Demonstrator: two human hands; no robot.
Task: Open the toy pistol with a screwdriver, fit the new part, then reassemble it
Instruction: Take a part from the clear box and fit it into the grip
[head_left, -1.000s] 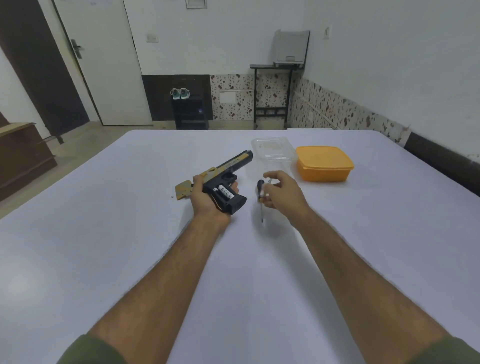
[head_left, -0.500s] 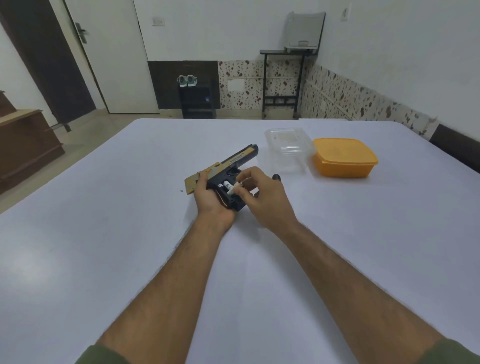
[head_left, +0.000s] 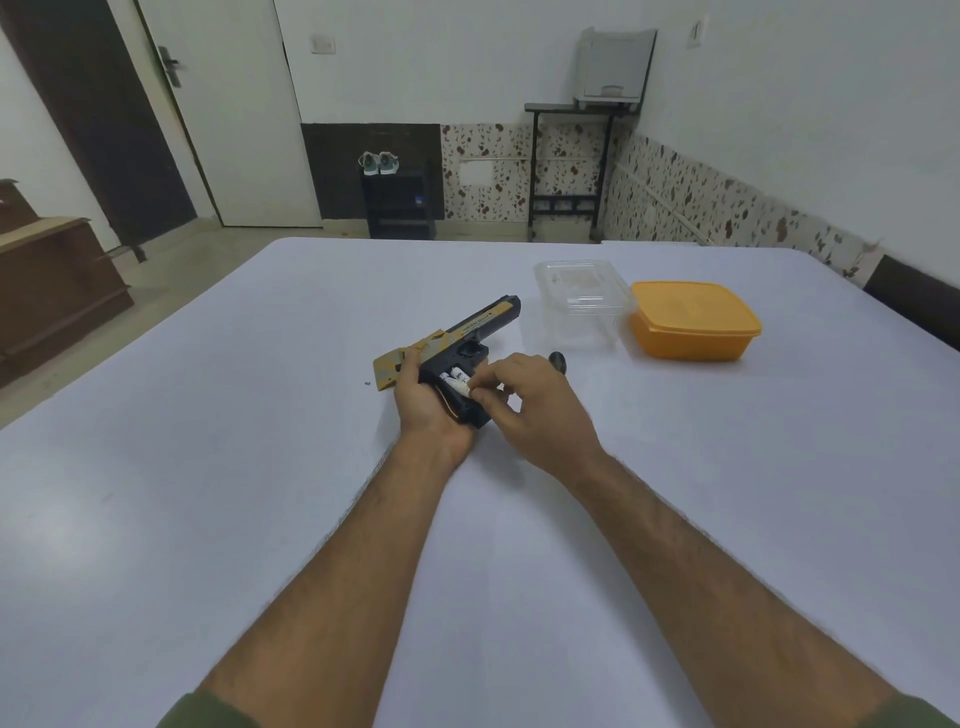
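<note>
A black and gold toy pistol (head_left: 480, 327) lies on its side on the white table (head_left: 208, 441), its grip compartment open with white batteries (head_left: 453, 376) showing. My left hand (head_left: 423, 402) grips the pistol's handle from the left. My right hand (head_left: 530, 402) pinches a white battery (head_left: 462, 387) at the open grip. The black handle of the screwdriver (head_left: 557, 360) pokes out on the table behind my right hand; its shaft is hidden.
A clear plastic box (head_left: 582, 291) and an orange lidded box (head_left: 693, 319) stand to the right, beyond the pistol. A tiny dark speck, perhaps a screw (head_left: 368, 384), lies left of the pistol.
My right hand let go of the screwdriver, moved left to the pistol's open grip and now pinches a battery there. My left hand keeps its hold.
</note>
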